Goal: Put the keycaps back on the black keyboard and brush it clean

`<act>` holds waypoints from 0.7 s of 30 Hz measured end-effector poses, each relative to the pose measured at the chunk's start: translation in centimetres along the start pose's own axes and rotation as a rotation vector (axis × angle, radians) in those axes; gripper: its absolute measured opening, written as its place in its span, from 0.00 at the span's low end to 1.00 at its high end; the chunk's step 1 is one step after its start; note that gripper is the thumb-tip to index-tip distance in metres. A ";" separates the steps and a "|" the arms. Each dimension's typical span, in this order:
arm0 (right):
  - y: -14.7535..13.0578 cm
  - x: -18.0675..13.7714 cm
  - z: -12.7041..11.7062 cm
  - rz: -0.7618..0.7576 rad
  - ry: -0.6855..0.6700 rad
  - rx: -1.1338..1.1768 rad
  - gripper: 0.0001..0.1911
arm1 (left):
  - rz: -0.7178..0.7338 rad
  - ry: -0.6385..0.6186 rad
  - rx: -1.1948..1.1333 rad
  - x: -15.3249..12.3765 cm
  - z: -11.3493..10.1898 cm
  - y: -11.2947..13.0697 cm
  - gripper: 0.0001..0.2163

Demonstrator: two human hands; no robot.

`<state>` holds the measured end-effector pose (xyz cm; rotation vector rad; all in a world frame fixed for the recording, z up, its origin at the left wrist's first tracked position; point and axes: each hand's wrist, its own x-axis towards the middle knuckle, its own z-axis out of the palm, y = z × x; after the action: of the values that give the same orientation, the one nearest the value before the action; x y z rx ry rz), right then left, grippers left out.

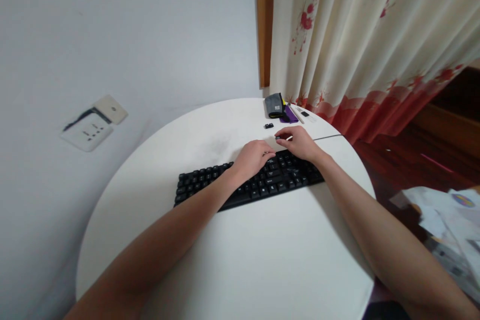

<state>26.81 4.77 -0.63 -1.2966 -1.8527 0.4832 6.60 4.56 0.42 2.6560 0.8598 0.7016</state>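
Observation:
A black keyboard [270,180] lies across the round white table. Between the thumb and fingertips of my right hand [298,142] is a small black keycap [277,137], held just above the keyboard's far edge. My left hand [252,157] rests over the middle of the keyboard, thumb and fingers pinched together. Something thin shows at its fingertips, too small to name. Past my hands, a couple of loose black keycaps [269,125] lie on the tabletop. My left hand and forearm hide part of the keys.
At the table's far right sit a grey cloth pouch [274,105], a purple cloth [288,115] and a pale stick-like tool [296,113]. A cable [329,136] runs off the right edge. A wall socket [88,131], a curtain [337,50] and white bags [446,215] surround the table.

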 end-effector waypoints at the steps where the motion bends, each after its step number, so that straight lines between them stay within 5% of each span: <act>1: 0.1 0.0 0.0 0.002 -0.009 -0.003 0.09 | 0.015 -0.007 0.028 0.0 -0.1 0.2 0.07; 15: -0.2 -0.2 0.1 0.004 -0.031 -0.047 0.08 | -0.066 0.021 -0.095 0.2 0.4 -0.9 0.08; 21: -0.1 -0.1 0.3 -0.013 -0.042 -0.032 0.08 | 0.010 0.000 -0.014 0.3 0.3 -0.2 0.08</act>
<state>26.51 4.66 -0.82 -1.3040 -1.9095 0.4797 6.84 4.85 0.16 2.6493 0.8390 0.7069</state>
